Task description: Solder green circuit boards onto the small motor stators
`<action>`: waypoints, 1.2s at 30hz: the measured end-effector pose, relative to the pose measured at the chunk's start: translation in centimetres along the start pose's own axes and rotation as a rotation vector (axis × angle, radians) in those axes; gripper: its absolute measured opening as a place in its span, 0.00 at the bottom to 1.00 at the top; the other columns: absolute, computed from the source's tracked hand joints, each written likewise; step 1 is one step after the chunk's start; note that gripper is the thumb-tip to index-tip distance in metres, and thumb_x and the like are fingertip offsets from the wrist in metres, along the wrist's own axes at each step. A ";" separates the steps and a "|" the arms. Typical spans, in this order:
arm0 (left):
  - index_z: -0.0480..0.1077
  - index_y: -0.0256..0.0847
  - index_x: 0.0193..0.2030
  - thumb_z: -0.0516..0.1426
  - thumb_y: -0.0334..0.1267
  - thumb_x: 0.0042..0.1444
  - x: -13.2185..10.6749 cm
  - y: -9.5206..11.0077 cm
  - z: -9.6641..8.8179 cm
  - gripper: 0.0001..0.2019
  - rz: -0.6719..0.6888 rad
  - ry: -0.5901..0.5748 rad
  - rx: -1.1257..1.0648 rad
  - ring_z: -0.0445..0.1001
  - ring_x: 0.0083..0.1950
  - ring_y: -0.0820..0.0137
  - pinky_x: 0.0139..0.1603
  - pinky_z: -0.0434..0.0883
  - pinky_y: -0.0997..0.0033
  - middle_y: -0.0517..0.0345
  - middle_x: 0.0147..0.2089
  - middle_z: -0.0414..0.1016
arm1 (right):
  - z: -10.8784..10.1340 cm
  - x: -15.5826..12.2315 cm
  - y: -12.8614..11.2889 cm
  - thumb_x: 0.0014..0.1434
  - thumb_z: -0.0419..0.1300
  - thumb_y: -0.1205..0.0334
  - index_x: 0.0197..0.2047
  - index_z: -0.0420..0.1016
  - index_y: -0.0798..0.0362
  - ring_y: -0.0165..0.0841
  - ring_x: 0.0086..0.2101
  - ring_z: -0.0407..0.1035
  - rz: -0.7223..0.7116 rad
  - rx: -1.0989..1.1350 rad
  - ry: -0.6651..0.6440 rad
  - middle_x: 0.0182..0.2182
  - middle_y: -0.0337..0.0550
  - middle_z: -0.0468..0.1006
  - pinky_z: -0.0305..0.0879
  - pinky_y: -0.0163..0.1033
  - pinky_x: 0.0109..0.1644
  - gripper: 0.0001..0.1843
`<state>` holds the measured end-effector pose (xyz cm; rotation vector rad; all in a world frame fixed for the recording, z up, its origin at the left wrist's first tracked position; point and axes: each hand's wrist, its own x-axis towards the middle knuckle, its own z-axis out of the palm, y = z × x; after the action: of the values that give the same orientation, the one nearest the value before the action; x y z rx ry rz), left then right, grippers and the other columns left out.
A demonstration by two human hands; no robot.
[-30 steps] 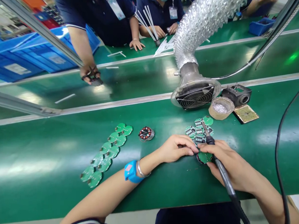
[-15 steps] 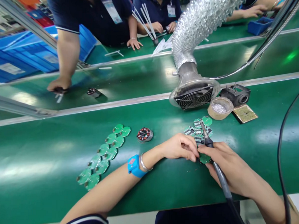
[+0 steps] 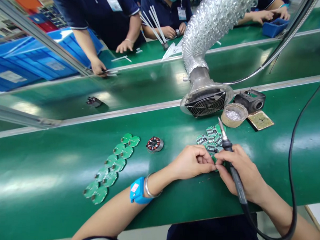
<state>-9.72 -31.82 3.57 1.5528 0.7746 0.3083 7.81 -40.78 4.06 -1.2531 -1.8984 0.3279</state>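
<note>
My right hand (image 3: 243,172) is closed round a soldering iron (image 3: 238,184), whose metal tip points up and away. Its thumb and forefinger also meet the fingertips of my left hand (image 3: 194,163). My left hand is closed in a pinch at the edge of a green round circuit board, mostly hidden by the fingers. Just beyond the hands lies a cluster of round circuit boards (image 3: 211,140) with dark components facing up. To the left, green circuit boards (image 3: 110,179) lie in a double row. A small motor stator (image 3: 154,144) with copper windings stands between.
A fume extractor fan (image 3: 206,104) hangs on a silver duct (image 3: 202,34). Beside it are a round tub (image 3: 234,115), a black iron stand (image 3: 251,100) and a sponge tray (image 3: 261,120). The iron's cable (image 3: 292,166) loops at right. Co-workers sit across the conveyor (image 3: 140,84).
My right hand has turned slightly and the iron's tip has shifted right, away from the boards. The board between my hands is now more hidden. A co-worker's arm has drawn back across the conveyor.
</note>
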 end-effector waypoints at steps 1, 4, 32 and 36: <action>0.74 0.33 0.27 0.65 0.36 0.47 0.0 -0.1 0.0 0.08 -0.002 -0.013 -0.006 0.63 0.24 0.80 0.24 0.62 0.80 0.62 0.28 0.68 | 0.2 -0.1 0.1 0.60 0.54 0.75 0.49 0.65 0.50 0.34 0.33 0.64 0.024 -0.013 -0.014 0.31 0.39 0.74 0.66 0.40 0.36 0.16; 0.74 0.33 0.29 0.63 0.34 0.49 0.1 -0.3 0.0 0.06 -0.001 -0.020 -0.007 0.63 0.24 0.81 0.24 0.62 0.81 0.62 0.28 0.67 | 0.6 -0.5 0.2 0.60 0.53 0.75 0.50 0.65 0.51 0.35 0.34 0.63 0.080 -0.043 -0.051 0.29 0.40 0.73 0.66 0.40 0.36 0.16; 0.75 0.36 0.23 0.59 0.25 0.44 -0.4 0.5 1.3 0.05 0.133 0.170 0.293 0.67 0.24 0.79 0.23 0.64 0.81 0.61 0.26 0.71 | -3.7 -4.8 -5.3 0.55 0.58 0.72 0.51 0.71 0.53 0.37 0.32 0.76 0.061 -0.305 -0.020 0.34 0.46 0.81 0.73 0.41 0.32 0.19; 0.74 0.36 0.23 0.58 0.25 0.44 -0.5 0.5 1.4 0.05 0.140 0.183 0.283 0.67 0.24 0.79 0.23 0.64 0.82 0.61 0.26 0.70 | -3.8 -4.5 -5.3 0.54 0.59 0.73 0.51 0.72 0.53 0.36 0.30 0.76 0.036 -0.300 -0.023 0.33 0.44 0.81 0.74 0.40 0.32 0.21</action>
<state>-9.11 -33.22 3.94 1.8687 0.8816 0.4646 8.04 -47.91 7.47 -1.4859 -1.9990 0.0771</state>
